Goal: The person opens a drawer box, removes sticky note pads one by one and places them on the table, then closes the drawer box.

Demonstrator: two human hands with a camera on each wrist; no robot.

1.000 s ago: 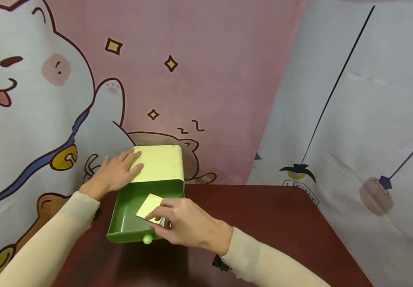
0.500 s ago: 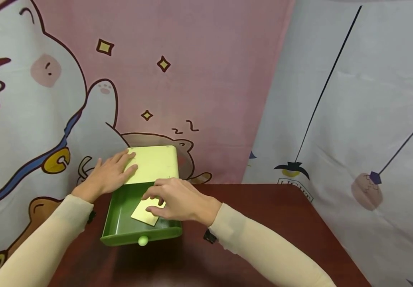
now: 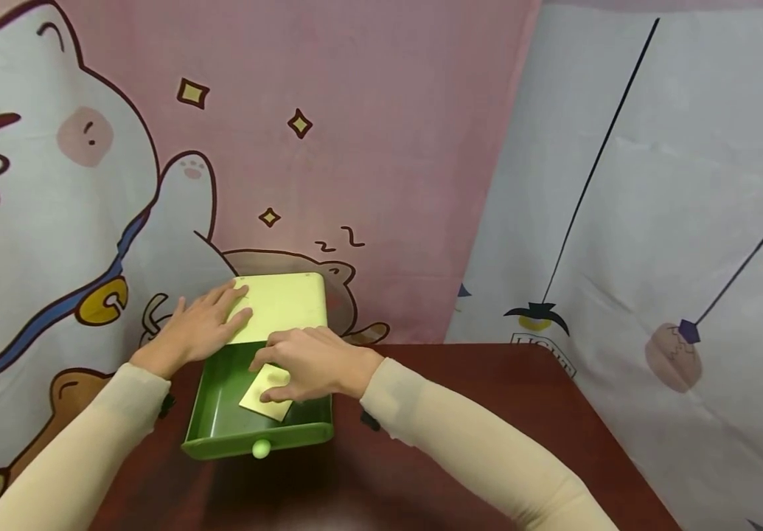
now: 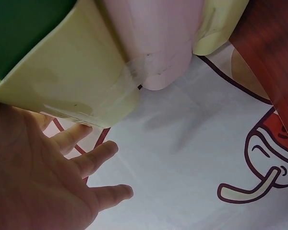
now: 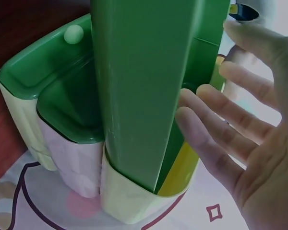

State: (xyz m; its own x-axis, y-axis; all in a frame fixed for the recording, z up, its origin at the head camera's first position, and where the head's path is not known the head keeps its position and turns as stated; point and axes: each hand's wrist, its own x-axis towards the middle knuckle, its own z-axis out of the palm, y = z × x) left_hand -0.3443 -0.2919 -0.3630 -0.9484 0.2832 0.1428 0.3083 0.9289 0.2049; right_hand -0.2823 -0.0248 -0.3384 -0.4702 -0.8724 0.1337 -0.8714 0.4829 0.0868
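Pale-yellow square card (image 3: 258,391) lies in the green drawer (image 3: 218,424), under the right hand (image 3: 311,361). We record that hand's fingers as bent and apart, clamped on nothing; whether the thumb touches the card we cannot tell. We find the left hand (image 3: 198,328) resting, fingers spread, on the left part of the cream case (image 3: 284,306), from which the drawer stands extended, light-green knob (image 3: 261,448) on its front. In the left wrist view we see a pink tier (image 4: 158,43) beneath, then another cream tier (image 4: 216,28), above the reddish-brown table (image 3: 434,413).
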